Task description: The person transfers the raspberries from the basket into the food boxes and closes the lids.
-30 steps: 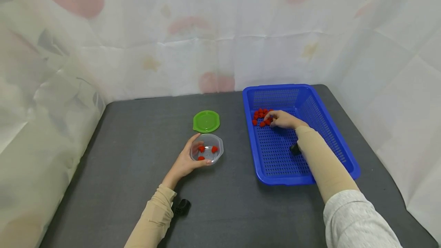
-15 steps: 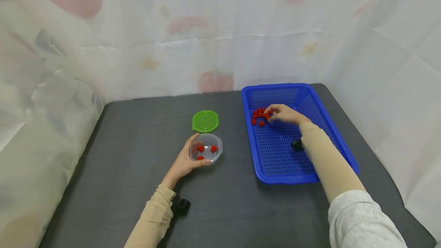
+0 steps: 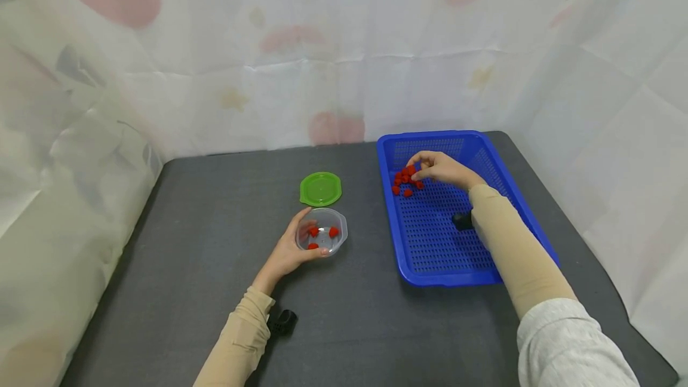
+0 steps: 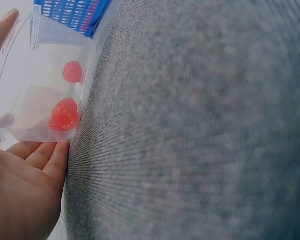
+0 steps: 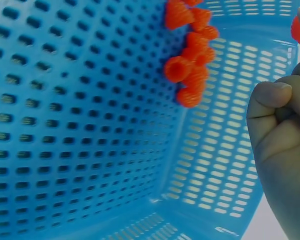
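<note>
My left hand [image 3: 283, 257] grips a clear plastic tub [image 3: 325, 241] by its side, thumb at the front and fingers behind. Three red raspberries lie in the tub; two of them, such as this raspberry [image 4: 63, 115], show in the left wrist view. Over the left part of a blue mesh basket [image 3: 438, 255] is my right hand [image 3: 445, 169]. Its fingertips pinch one raspberry [image 5: 299, 32], partly cut off at the edge of the right wrist view. Below it, a loose group of raspberries [image 5: 195, 75] lies on the basket floor near its side wall.
A green lid [image 3: 321, 189] lies flat on the dark grey table [image 3: 215, 214], just behind the tub. The basket stands at the table's right side. Patterned white curtains [image 3: 258, 100] hang along the back and both sides.
My right hand has moved up and slightly right, away from the front of the basket, and now holds a raspberry at its fingertips. The left hand and tub have stayed in place.
</note>
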`<state>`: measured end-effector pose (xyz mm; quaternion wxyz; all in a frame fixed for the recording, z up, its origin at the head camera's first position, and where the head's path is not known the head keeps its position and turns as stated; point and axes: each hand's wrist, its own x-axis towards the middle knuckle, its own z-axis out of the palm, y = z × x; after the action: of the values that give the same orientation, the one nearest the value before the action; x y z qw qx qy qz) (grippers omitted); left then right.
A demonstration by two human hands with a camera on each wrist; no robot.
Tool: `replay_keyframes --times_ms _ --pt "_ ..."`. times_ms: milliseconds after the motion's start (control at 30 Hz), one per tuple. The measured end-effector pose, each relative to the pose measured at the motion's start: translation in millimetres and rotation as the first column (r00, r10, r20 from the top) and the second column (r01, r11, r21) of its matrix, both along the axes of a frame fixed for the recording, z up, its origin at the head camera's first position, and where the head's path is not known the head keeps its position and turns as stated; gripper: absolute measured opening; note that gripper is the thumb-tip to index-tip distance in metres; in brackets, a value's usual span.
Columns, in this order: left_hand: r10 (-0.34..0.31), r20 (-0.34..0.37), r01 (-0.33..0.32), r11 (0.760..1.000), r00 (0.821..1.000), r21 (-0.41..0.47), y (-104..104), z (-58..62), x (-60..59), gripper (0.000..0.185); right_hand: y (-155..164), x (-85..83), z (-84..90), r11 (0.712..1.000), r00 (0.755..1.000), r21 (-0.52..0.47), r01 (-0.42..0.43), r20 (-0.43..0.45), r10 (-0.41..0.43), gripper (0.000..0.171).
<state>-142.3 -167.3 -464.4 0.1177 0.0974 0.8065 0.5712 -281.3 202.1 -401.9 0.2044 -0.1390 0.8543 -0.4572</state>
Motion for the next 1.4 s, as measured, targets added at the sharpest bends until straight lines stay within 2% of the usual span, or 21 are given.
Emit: replay_keyframes --times_ms 167,300,467,733,1000,1133,1200,1400 --pt "-0.001 0.0 0.001 1.0 1.0 -0.008 -1 0.3 0.1 0.096 -8 12.2 26.2 1.0 1.0 -0.021 -0.016 -0.019 0.016 0.034" --pt "-0.001 -0.002 0.001 1.0 1.0 -0.012 -1 0.6 0.2 0.097 -12 15.2 36.7 0.999 0.999 -0.038 -0.033 -0.027 0.032 0.03" --pt "-0.005 0.0 0.005 1.0 1.0 -0.01 -2 0.4 0.3 0.097 -17 12.0 40.0 0.997 0.997 -0.047 -0.059 -0.044 0.057 0.029" --pt "-0.008 -0.003 0.008 1.0 1.0 -0.009 -1 0.8 -0.3 0.097 -24 -1.8 33.8 0.994 0.992 -0.055 -0.096 -0.091 0.091 0.031" --pt "-0.006 -0.004 0.006 1.0 1.0 -0.016 -1 1.6 0.1 0.096 -42 0.4 44.9 0.98 0.977 -0.074 -0.185 -0.122 0.175 0.031" --pt "-0.006 -0.004 0.006 1.0 1.0 -0.008 -1 0.8 -0.3 0.096 -58 10.1 60.4 0.975 0.973 -0.072 -0.21 -0.118 0.201 0.029" --pt "-0.009 -0.008 0.009 1.0 1.0 -0.005 -2 -0.3 -0.6 0.096 -65 11.2 62.8 0.975 0.972 -0.06 -0.214 -0.112 0.207 0.029" --pt "-0.01 -0.009 0.01 1.0 1.0 -0.009 -3 -2.0 -0.9 0.097 -85 2.0 51.4 0.966 0.962 -0.051 -0.255 -0.118 0.247 0.031"
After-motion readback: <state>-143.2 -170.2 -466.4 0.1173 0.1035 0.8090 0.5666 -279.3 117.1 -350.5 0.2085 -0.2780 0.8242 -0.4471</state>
